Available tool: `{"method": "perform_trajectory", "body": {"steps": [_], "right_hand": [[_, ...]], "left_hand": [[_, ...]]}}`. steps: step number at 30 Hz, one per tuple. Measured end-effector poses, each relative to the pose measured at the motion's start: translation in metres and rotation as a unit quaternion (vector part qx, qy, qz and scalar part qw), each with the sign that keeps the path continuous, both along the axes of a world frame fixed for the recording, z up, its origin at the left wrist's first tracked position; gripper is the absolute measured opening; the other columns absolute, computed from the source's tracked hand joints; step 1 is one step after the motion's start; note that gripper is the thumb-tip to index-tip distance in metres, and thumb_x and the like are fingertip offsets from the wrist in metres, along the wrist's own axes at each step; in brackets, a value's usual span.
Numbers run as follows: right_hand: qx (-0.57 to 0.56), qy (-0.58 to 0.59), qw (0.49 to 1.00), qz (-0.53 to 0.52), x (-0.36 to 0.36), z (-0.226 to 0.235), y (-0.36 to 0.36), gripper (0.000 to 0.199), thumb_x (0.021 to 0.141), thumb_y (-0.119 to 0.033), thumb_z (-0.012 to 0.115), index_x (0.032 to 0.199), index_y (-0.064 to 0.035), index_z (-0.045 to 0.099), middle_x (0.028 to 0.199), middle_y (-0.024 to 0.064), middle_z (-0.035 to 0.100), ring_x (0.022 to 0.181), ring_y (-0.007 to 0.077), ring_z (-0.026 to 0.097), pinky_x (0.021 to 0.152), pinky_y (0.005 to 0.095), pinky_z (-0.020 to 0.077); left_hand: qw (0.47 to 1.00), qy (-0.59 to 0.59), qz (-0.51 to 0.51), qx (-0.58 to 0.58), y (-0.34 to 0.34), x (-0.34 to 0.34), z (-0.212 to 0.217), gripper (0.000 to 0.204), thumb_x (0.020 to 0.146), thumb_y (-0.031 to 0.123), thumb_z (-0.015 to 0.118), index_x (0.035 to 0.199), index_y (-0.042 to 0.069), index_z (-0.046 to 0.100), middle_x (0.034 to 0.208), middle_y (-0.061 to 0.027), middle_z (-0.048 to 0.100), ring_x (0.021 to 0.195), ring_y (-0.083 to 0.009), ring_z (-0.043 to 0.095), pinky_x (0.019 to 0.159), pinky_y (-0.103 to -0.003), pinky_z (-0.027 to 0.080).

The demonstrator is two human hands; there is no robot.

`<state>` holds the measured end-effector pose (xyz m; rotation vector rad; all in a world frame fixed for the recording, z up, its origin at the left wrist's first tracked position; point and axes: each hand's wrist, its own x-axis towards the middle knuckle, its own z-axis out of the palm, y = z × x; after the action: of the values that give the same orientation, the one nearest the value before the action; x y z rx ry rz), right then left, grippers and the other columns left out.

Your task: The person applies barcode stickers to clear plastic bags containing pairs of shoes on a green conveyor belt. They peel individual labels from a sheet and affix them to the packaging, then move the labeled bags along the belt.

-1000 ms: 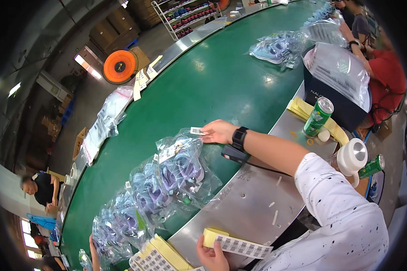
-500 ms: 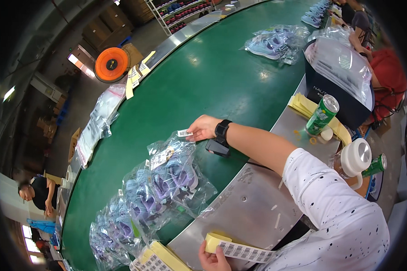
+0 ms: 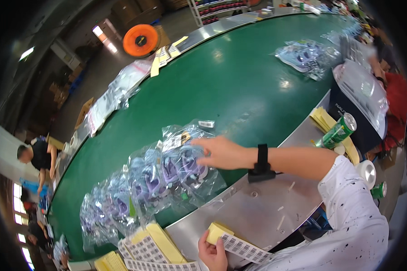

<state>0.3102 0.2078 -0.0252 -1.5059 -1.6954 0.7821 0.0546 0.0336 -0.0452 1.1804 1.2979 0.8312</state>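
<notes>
My left hand [image 3: 213, 254], low in the view, pinches a strip of barcode labels [image 3: 246, 248] on yellow backing. Over the nearest bagged shoes reaches my right hand [image 3: 224, 152], its thumb and forefinger apart and nothing between them. It wears a black wrist strap with a small box. The shoes [image 3: 169, 174] are light blue and purple, each pair in a clear plastic bag, and they lie in an overlapping row on the green belt [image 3: 203, 86]. A small white barcode label [image 3: 206, 123] sits on the far corner of the nearest bag. Whether my right fingertips touch the plastic, I cannot tell.
More label sheets [image 3: 151, 250] lie at the metal edge beside my left hand. On the right stand a green can [image 3: 338, 131] and a dark box [image 3: 348, 110] of plastic bags. Another bagged pair [image 3: 305, 58] is farther up the belt. Co-workers stand along both sides.
My right hand has let go of the barcode label, now on the bag, and drawn back toward me. The view has shifted. My left hand keeps the label strip.
</notes>
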Motion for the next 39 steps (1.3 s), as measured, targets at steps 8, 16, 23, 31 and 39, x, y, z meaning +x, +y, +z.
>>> {"method": "perform_trajectory", "body": {"steps": [8,16,23,31,39], "right_hand": [[0.083,-0.036,0.996,0.012,-0.027,-0.037,0.063,0.041,0.074,-0.025,0.070,0.109,-0.0055,0.060,0.105,0.0203,0.050,0.097,0.0334,0.050,0.084,0.0377,0.0424],[0.158,0.048,0.986,-0.029,0.012,-0.023,0.128,0.038,0.068,-0.025,0.068,0.099,-0.0028,0.063,0.100,0.0201,0.061,0.095,0.0350,0.057,0.084,0.0407,0.0460],[-0.027,-0.518,0.751,-0.409,0.272,0.002,0.059,0.019,0.073,-0.018,0.058,0.085,-0.0089,0.069,0.098,0.0117,0.062,0.096,0.0308,0.055,0.075,0.0401,0.0458],[-0.112,-0.632,0.650,-0.407,0.392,-0.026,-0.029,0.018,0.078,-0.014,0.053,0.087,-0.0111,0.069,0.099,0.0085,0.059,0.103,0.0238,0.051,0.085,0.0419,0.0369],[-0.042,-0.456,0.845,-0.275,0.278,0.001,0.053,0.014,0.072,-0.010,0.055,0.082,-0.0079,0.065,0.087,0.0116,0.065,0.084,0.0301,0.062,0.072,0.0443,0.0441]], "left_hand": [[0.999,0.034,-0.028,-0.024,0.006,0.009,0.015,0.039,0.088,0.004,0.056,0.124,-0.003,0.043,0.102,-0.0132,0.059,0.088,-0.0165,0.059,0.075,-0.025,0.047],[0.999,0.028,0.001,0.023,0.002,0.006,0.029,0.037,0.089,0.007,0.055,0.123,-0.003,0.043,0.104,-0.0153,0.059,0.089,-0.0201,0.058,0.078,-0.029,0.047],[0.999,0.023,0.025,-0.026,0.004,-0.003,0.023,0.041,0.089,0.009,0.055,0.126,-0.001,0.041,0.106,-0.0162,0.058,0.093,-0.0212,0.058,0.080,-0.029,0.047],[0.992,0.083,0.030,-0.094,0.003,-0.001,0.027,0.043,0.089,0.006,0.055,0.128,0.001,0.040,0.112,-0.0197,0.056,0.097,-0.0240,0.057,0.083,-0.031,0.047],[0.999,0.001,0.039,-0.011,0.006,-0.001,0.014,0.047,0.087,0.002,0.057,0.129,-0.002,0.038,0.110,-0.0162,0.056,0.093,-0.0202,0.058,0.078,-0.028,0.048]]}}
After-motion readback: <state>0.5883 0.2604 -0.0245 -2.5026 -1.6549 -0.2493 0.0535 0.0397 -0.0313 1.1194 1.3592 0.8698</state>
